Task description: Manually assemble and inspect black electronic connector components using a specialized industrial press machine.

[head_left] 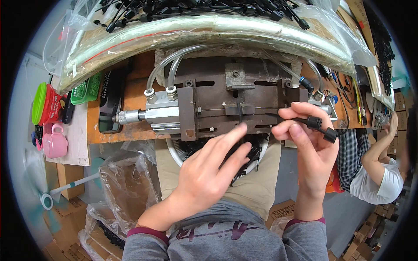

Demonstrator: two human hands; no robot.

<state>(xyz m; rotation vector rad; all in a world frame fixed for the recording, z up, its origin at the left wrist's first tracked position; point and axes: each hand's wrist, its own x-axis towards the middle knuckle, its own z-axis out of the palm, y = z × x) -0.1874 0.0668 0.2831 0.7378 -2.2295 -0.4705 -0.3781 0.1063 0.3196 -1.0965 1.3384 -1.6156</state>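
I take the brown metal fixture point(213, 93) in front of me as my landmark. Far to its left stands a pink mug point(55, 145), with a red tub point(51, 108) just past it. Closer in, on the fixture's left, come a green basket point(85, 91) and a black tray point(109, 100). At the fixture's left end is a silver cylinder point(162, 118), with clear hoses point(162, 65) arching up from it toward the fixture's far side.

My left hand point(204, 169) is over the fixture's near edge, fingers loosely stretched and spread, gripping nothing that I can see. My index fingertip is right by a slim black strip point(239, 111) lying across the fixture's middle; I cannot tell whether it touches. Beyond the fixture is a heap of black parts point(209, 9), and below its near edge a white-rimmed basin point(175, 153) with more black pieces in it.

My right hand point(309, 145) is at the fixture's right end, thumb and fingers pinched on a black part point(312, 122). Its thin tail points left toward the fixture's middle, and its blocky head sticks out on the right. Well to the right of the fixture is a co-worker point(379, 180) in a white top.
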